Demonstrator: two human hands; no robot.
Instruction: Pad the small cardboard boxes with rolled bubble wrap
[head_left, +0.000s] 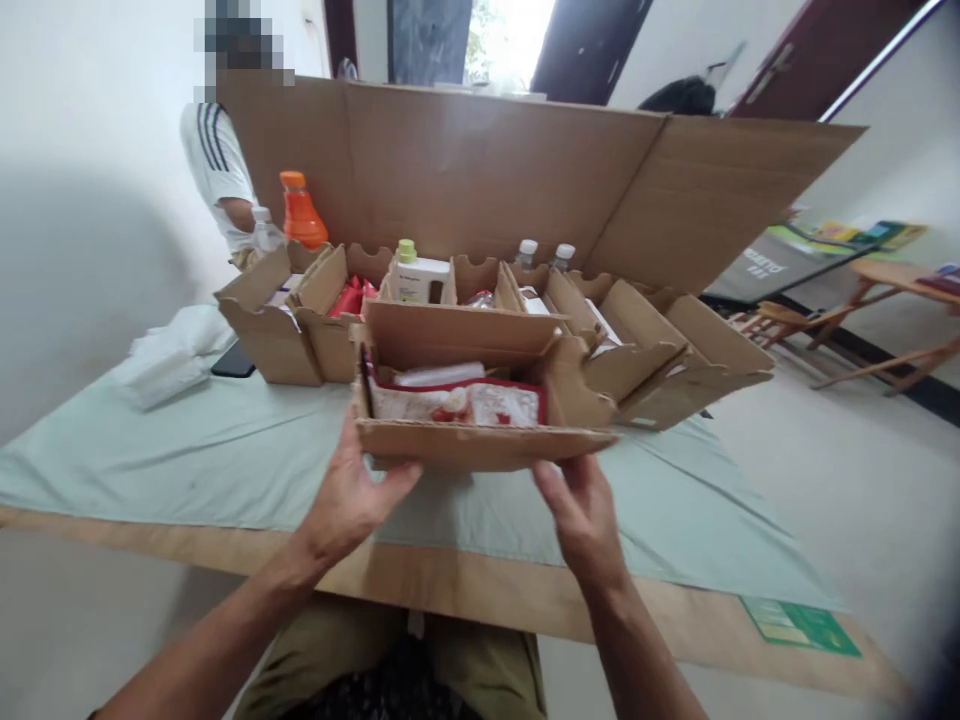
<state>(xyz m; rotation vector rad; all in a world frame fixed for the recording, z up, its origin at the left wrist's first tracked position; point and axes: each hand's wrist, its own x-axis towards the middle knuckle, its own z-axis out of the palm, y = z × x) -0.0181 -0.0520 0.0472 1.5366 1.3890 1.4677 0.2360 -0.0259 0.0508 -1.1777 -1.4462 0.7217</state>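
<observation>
My left hand point(352, 490) and my right hand point(581, 510) grip a small open cardboard box point(480, 445) from its two lower ends, above the cloth. Inside it lies a cloth item point(487, 402) with a red border and a whitish, red-patterned face, plus a clear plastic-looking piece point(439, 374) behind it. My thumbs press near the box's lower front edge, while most of my other fingers are hidden beneath or behind it. Right behind the held box stands a row of similar cardboard boxes point(289, 345).
An orange bottle point(302, 212), a green-capped container point(420, 275) and clear bottles point(527, 252) rise among the boxes. A tall cardboard panel point(480, 170) stands behind. White plastic bags point(176, 350) and a phone point(234, 360) lie left. A person point(217, 160) is beyond.
</observation>
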